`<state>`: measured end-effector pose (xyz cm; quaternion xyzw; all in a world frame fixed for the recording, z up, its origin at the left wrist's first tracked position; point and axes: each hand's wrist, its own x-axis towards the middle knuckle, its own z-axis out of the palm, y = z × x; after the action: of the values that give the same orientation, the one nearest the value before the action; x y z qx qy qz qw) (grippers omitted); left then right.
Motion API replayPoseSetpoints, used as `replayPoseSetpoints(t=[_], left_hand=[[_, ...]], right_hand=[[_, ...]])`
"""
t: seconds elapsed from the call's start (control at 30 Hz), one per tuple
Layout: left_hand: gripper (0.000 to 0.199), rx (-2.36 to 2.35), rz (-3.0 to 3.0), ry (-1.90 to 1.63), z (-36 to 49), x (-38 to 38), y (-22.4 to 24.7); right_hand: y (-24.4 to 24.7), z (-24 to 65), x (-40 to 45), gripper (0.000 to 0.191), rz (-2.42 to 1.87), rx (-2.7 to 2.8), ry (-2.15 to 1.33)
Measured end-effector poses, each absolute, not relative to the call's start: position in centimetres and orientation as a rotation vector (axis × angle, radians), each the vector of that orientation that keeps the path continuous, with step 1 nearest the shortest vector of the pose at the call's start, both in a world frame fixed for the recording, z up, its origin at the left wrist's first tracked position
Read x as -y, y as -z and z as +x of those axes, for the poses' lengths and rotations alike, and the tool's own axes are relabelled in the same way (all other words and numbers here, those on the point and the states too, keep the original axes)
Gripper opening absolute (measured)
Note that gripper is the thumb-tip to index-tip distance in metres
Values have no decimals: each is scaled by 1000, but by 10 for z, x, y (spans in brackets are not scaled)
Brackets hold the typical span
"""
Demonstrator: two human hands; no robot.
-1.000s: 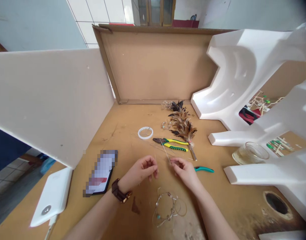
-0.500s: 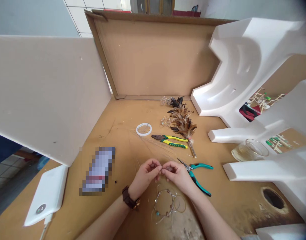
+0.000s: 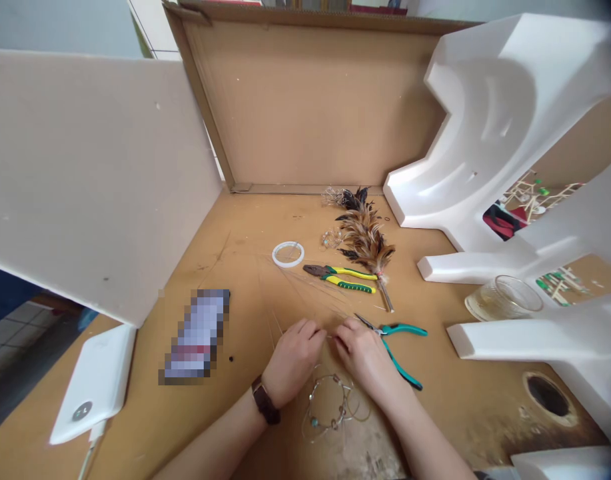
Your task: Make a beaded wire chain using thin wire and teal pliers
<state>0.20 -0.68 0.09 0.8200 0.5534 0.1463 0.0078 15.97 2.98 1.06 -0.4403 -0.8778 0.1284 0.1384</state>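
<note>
My left hand [image 3: 296,357], with a dark watch [image 3: 266,400] on its wrist, is closed in a pinch. Opposite it, a small gap away, my right hand [image 3: 361,350] pinches too. A short bit of thin wire [image 3: 330,337] shows between the fingertips; most of it is hidden. Below the hands lies a beaded wire bracelet [image 3: 314,422] with loose wire ends. Teal-handled needle-nose pliers [image 3: 398,360] lie spread beside my right hand. Farther back are yellow-and-green combination pliers [image 3: 352,287] and a white ring-shaped spool [image 3: 274,257]. Fine loose wires [image 3: 305,293] are strewn near them.
A feather duster [image 3: 368,233] lies behind the pliers. At left are a phone [image 3: 198,337] and a white power bank [image 3: 95,380] with its cable. A glass [image 3: 505,298] stands at right among white foam pieces [image 3: 510,343]. Cardboard [image 3: 325,107] and a white panel [image 3: 85,167] wall the table.
My hands have drawn slightly apart and turned, knuckles now upward, so a small gap shows between the fingertips. The view has tilted a little downward. The tools and bracelet lie unmoved.
</note>
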Motion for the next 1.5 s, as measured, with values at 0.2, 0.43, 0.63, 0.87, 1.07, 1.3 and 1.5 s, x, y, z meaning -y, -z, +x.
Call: replayPoseSetpoints(t=[0.2, 0.43, 0.63, 0.87, 1.07, 1.3, 1.5], left_hand=[[11, -1700, 2619, -234, 3, 7, -2], [16, -1660, 2568, -173, 0, 3, -2], [20, -1545, 2199, -614, -6, 0, -5], [21, -1294, 1423, -912, -7, -2, -4], [29, -1192, 1121, -906, -6, 0, -6], [26, -1132, 1165, -929, -11, 2, -12], [18, -1213, 1346, -840, -15, 2, -17]], right_hand=[[-9, 158, -28, 18, -1266, 2639, -245], [-8, 159, -29, 18, -1268, 2621, -337], [-8, 163, -36, 13, -1207, 2318, -800], [-12, 164, -43, 22, -1158, 1618, -1770], [-16, 165, -44, 29, -1013, 1413, -1955], [-20, 170, -42, 30, -977, 1506, -2029], [-19, 166, -43, 33, -1051, 1545, -1982]])
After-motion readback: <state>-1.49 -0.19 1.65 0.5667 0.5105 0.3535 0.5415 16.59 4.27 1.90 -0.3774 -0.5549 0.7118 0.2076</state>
